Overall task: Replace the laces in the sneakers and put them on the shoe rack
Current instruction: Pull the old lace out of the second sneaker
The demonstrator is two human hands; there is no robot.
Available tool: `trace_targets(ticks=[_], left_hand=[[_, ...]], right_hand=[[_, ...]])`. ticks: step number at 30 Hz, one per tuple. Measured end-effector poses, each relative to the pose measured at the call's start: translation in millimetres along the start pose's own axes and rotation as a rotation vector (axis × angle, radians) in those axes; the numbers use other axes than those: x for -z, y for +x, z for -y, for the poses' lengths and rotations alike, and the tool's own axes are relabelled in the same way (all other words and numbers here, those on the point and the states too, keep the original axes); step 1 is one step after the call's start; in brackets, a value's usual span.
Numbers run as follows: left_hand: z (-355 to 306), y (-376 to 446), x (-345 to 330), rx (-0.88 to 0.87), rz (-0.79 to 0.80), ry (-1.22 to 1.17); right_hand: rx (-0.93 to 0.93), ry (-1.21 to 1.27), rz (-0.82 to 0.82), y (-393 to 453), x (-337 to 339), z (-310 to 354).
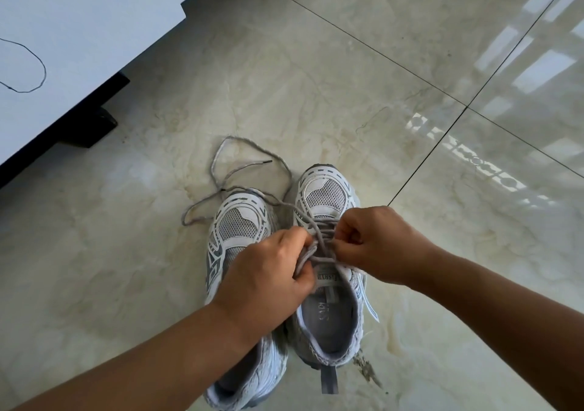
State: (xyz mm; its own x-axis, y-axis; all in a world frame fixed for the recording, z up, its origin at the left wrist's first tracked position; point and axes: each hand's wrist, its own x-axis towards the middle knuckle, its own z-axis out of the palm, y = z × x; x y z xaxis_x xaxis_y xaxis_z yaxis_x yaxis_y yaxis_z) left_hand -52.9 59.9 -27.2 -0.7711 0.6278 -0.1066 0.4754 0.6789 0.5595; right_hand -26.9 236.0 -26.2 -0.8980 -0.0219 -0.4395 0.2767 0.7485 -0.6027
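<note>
My two sneakers sit side by side on the floor (316, 79), so I can reach both. My left hand (268, 271) and right hand (376, 246) each pinch the gray lace (319, 237) tight on the right sneaker (328, 284), pulling both ways. The long lace ends lie loose past the left sneaker (237, 227).

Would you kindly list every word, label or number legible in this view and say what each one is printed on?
Tongue label of the right grey-and-white mesh sneaker: a short word printed upside down, letters roughly "ISRYH"; not reliably readable.
Grey insole of the same sneaker: pale lettering running lengthwise, too faint and partly cut off to read.
Left grey-and-white mesh sneaker: no text visible.
Nothing else carries writing.
</note>
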Motion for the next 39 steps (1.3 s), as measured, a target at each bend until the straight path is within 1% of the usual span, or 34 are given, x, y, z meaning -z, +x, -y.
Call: trace_targets(ticks=[2,3,5,6,7,8,9,12,15,16,17,18,20,21,22,23,24,25,26,27,28,29,30,32,33,35,37,39], left_hand=[[-0.5,0.9,-1.4,-0.003,-0.003,0.015],[-1.0,1.3,-2.0,-0.005,-0.004,0.016],[-1.9,1.5,-2.9,-0.011,-0.003,0.014],[-1.9,1.1,-3.1,-0.018,-0.001,0.015],[-1.6,0.7,-2.9,-0.024,0.002,0.019],[-1.4,0.2,-2.4,-0.028,0.003,0.024],[-0.8,-0.2,-1.9,-0.031,0.003,0.028],[0.0,-0.5,-1.5,-0.042,-0.003,0.037],[-0.1,-0.9,-1.9,-0.048,-0.001,0.034],[0.2,-1.3,-2.0,-0.044,0.003,0.025],[0.6,-1.6,-2.3,-0.037,0.004,0.016],[0.9,-1.7,-2.6,-0.032,0.001,0.007],[0.6,-1.9,-3.2,-0.033,-0.008,0.002],[0.0,-2.1,-3.5,-0.037,-0.010,0.007],[-0.8,-2.0,-3.9,-0.041,-0.012,0.014],[-1.3,-1.7,-4.1,-0.045,-0.012,0.018],[-1.5,-1.7,-4.1,-0.047,-0.012,0.017],[-1.4,-1.8,-3.9,-0.049,-0.010,0.015],[-1.1,-1.8,-3.7,-0.052,-0.010,0.015],[-0.7,-1.9,-3.4,-0.055,-0.011,0.018],[-0.6,-1.9,-3.3,-0.059,-0.014,0.023],[-0.7,-1.8,-3.7,-0.064,-0.017,0.027],[-1.0,-1.6,-4.0,-0.068,-0.017,0.029],[-1.2,-1.6,-4.6,-0.069,-0.017,0.028],[-0.8,-1.7,-4.9,-0.067,-0.019,0.022],[0.5,-2.5,-4.7,-0.064,-0.028,0.010],[1.4,-3.3,-4.8,-0.061,-0.042,0.014],[0.6,-3.2,-5.7,-0.060,-0.046,0.028]], right_hand=[[0.157,-0.079,-0.058,-1.2,3.0,-10.5],[0.242,-0.174,-0.091,-1.5,5.4,-14.0],[0.307,-0.287,-0.124,-4.8,6.2,-19.1],[0.302,-0.275,-0.138,-6.7,2.9,-19.9],[0.262,-0.229,-0.160,-8.5,-0.8,-18.9],[0.184,-0.154,-0.199,-9.9,-4.5,-17.5],[0.071,-0.072,-0.195,-11.4,-6.1,-15.6],[-0.201,0.205,-0.100,-13.2,-8.8,-11.2],[-0.283,0.482,-0.086,-15.9,-11.5,-11.9],[-0.283,0.511,-0.075,-16.1,-10.7,-13.3],[-0.248,0.457,-0.071,-17.5,-9.3,-15.0],[-0.183,0.315,-0.093,-17.9,-8.0,-18.8],[0.022,-0.061,-0.208,-16.9,-5.2,-28.3],[0.097,-0.200,-0.252,-16.7,-6.3,-31.4],[0.098,-0.265,-0.282,-16.9,-8.2,-31.1],[0.027,-0.251,-0.292,-17.4,-10.8,-29.3],[-0.100,-0.138,-0.288,-18.1,-11.3,-25.4],[-0.248,0.061,-0.239,-18.4,-10.4,-21.6],[-0.374,0.312,-0.149,-18.8,-9.4,-18.6],[-0.452,0.568,-0.059,-20.5,-7.8,-15.4],[-0.488,0.728,0.013,-21.6,-6.3,-12.7],[-0.481,0.783,0.047,-22.6,-6.8,-11.8],[-0.451,0.786,0.052,-23.0,-9.3,-11.2],[-0.410,0.729,0.014,-22.0,-12.8,-11.1],[-0.387,0.647,-0.029,-20.8,-12.3,-13.3],[-0.321,0.328,-0.160,-19.9,-8.0,-21.9],[-0.257,-0.014,-0.242,-19.8,-5.4,-35.5],[-0.200,-0.219,-0.285,-22.8,-7.1,-43.0]])
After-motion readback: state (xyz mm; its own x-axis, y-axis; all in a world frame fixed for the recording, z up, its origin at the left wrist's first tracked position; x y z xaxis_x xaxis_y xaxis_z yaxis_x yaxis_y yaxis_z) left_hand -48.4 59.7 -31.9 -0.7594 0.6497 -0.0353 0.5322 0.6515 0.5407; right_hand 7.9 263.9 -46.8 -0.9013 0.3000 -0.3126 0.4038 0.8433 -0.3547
